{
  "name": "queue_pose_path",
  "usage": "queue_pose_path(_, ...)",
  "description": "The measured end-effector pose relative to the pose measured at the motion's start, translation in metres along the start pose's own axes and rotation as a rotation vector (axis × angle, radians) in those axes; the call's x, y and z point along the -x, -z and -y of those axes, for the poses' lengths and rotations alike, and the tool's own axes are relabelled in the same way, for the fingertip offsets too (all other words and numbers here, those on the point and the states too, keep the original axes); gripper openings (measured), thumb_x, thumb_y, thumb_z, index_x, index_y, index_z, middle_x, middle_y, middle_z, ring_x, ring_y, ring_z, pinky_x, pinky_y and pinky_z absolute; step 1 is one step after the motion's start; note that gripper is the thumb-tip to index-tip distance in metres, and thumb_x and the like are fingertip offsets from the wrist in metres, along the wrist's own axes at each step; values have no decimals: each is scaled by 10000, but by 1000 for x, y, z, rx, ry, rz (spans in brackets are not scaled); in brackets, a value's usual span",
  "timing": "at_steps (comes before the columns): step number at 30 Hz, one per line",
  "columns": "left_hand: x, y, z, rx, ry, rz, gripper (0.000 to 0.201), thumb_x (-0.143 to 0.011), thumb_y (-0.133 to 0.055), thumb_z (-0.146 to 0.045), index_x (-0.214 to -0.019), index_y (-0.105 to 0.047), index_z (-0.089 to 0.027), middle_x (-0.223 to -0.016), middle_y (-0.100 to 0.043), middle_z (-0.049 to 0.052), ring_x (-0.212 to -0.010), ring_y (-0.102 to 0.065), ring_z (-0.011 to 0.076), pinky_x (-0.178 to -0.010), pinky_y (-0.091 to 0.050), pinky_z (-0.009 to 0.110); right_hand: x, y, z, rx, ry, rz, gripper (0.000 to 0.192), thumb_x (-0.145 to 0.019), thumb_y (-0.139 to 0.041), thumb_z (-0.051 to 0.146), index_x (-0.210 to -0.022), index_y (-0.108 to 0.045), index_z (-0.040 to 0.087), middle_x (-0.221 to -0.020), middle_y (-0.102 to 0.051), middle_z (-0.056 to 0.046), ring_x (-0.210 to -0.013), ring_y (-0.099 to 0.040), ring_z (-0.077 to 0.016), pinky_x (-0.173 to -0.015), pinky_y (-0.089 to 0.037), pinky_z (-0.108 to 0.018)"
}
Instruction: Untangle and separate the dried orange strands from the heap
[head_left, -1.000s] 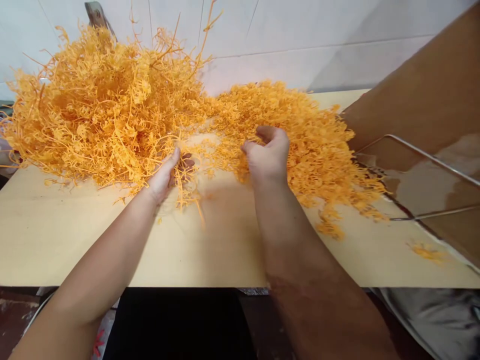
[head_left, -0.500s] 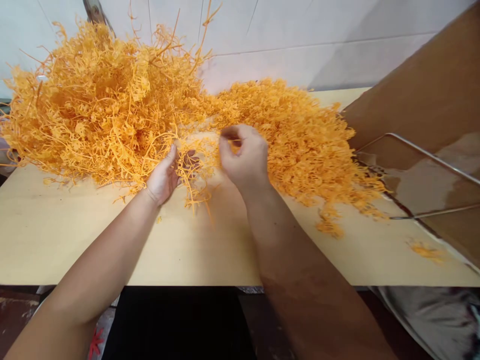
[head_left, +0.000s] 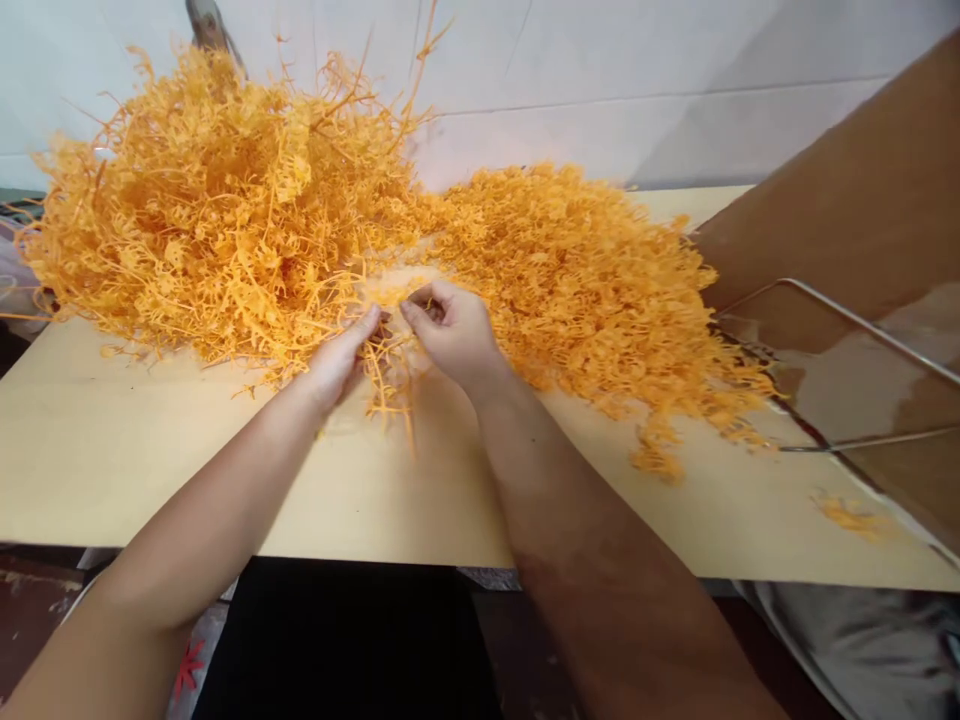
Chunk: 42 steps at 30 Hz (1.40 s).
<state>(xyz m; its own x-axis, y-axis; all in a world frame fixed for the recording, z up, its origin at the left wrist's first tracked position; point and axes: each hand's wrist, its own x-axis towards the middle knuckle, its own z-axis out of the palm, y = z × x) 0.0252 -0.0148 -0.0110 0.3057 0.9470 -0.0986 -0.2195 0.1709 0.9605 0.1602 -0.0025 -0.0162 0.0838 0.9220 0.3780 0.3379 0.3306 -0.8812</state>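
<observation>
No lettering, label, number or sign can be read.

Most fingers of the left hand [head_left: 334, 370] vanish among orange strands [head_left: 381, 392], while blur around the fingers of the right hand [head_left: 461, 338] leaves unclear whether they pinch anything. At left, a bushy orange heap [head_left: 195, 220] conceals the lower part of a dark fitting [head_left: 212, 35], its top cropped at the far side. At right, a brown panel [head_left: 847, 190] and a wire frame [head_left: 885, 328] run out of view; a loose tuft [head_left: 851, 516] is soft with blur. Gray cloth [head_left: 847, 645] is cut off at near right, and a red object [head_left: 189, 668] at near left is too indistinct to identify.
</observation>
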Motion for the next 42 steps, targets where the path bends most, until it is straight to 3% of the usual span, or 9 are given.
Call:
queue_pose_path(7, 35, -19, -4, -504, -147, -44, 355, -820, -470, -379, -1063, -544, -131, -1116, -606, 116, -1074, -540, 220, -914, -429, 344, 0, -3, -9, -59, -118, -105, 108, -703, -546, 146, -607, -506, 173, -495, -435, 48, -459, -376, -82, -492, -309, -252)
queue_pose_path(11, 77, -6, -17, -951, -91, 85, 340, -769, -533, -398, -938, -592, -109, -1011, -625, 131, -941, -574, 233, -839, -453, 366, 1, -7, -10, -47, -159, -56, 96, -711, -561, 189, -629, -517, 169, -500, -446, 44, -460, -388, -84, -492, -302, -256)
queue_pose_path(14, 103, 15, -30, -895, -45, 161, 269, -816, -463, -336, -905, -612, -130, -851, -657, 61, -746, -595, 137, -704, -476, 271, 2, -9, -11, -13, -159, -72, 94, -714, -560, 205, -638, -523, 166, -515, -461, 38, -473, -403, -87, -499, -316, -256)
queue_pose_path(19, 101, 55, -41, -1248, -284, -390, 268, -767, -542, -361, -901, -600, -136, -923, -614, 73, -862, -561, 165, -814, -451, 319, 3, -14, -14, -22, -121, -72, 66, -731, -526, 222, -696, -537, 166, -609, -536, -1, -560, -484, -118, -571, -391, -278)
queue_pose_path(22, 85, 69, -36, -1451, -191, -511, 471, -728, -585, -377, -1101, -520, -96, -1108, -523, 150, -1004, -524, 233, -900, -419, 385, 3, -16, -16, -34, -92, -80, 80, -740, -512, 242, -713, -535, 170, -650, -555, -21, -605, -517, -137, -627, -424, -306)
queue_pose_path(28, 69, 66, -25, -1474, -161, -473, 393, -782, -508, -371, -1107, -481, -153, -1000, -590, 107, -911, -566, 229, -797, -447, 356, 0, -14, -22, 92, 6, -199, 129, -764, -478, 296, -722, -513, 179, -722, -520, -54, -666, -519, -165, -661, -458, -357)
queue_pose_path(35, 56, 61, -12, -1463, -246, -592, 289, -767, -534, -377, -939, -516, -145, -922, -599, 100, -789, -561, 190, -692, -414, 299, 24, -9, 26, 348, 632, -408, 131, -811, -457, 270, -798, -548, 176, -875, -485, -109, -907, -501, -230, -797, -434, -434)
queue_pose_path(39, 49, 72, -5, -1158, -296, -520, 174, -751, -529, -319, -763, -514, -147, -733, -562, 36, -647, -496, 128, -621, -389, 257, 46, -34, 41, 313, 814, -50, 110, -822, -461, 248, -801, -546, 181, -822, -544, -91, -814, -523, -197, -746, -459, -368)
queue_pose_path(42, 47, 77, -2, -788, -345, -476, 75, -721, -518, -217, -749, -496, -151, -655, -522, -16, -604, -469, 89, -597, -386, 211, 50, -57, 31, 306, 646, 239, 182, -829, -461, 305, -894, -552, 162, -876, -562, -100, -792, -544, -193, -718, -475, -357)
